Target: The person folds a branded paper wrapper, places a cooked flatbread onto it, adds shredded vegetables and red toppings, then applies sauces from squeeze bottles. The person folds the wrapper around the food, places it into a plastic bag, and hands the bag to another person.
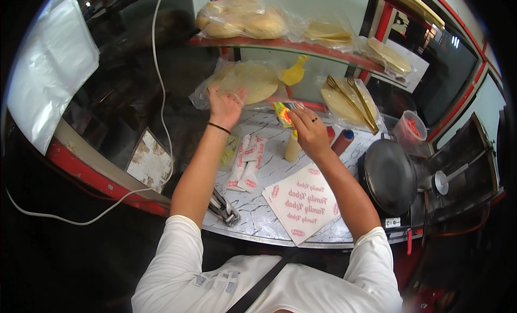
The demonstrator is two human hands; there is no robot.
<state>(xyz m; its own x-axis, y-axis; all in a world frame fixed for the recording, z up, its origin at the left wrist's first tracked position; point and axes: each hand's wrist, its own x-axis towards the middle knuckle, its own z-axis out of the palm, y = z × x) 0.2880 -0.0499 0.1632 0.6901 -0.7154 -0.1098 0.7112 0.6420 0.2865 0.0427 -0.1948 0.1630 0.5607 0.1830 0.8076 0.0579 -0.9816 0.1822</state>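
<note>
My left hand (227, 104) reaches to the near edge of a plastic bag of round flatbreads (256, 80), palm up and fingers apart; whether it touches the bag I cannot tell. Between the fingers of my right hand (311, 131) is a small colourful packet (281, 115) in yellow, green and red. Below that hand stand a pale sauce bottle (292, 149) and a red sauce bottle (343, 142) with a blue cap. Several paper-wrapped rolls (249, 165) lie between my forearms. Printed wrapping paper (307, 202) rests flat on the marbled counter (258, 219).
Metal tongs (225, 208) lie by my left forearm. Gold tongs (353, 103) rest on more bagged flatbreads at the right. Beyond my right arm are a dark pan (389, 176) and a tub (410, 129) with red contents. Bagged buns (242, 19) sit on a glass shelf above.
</note>
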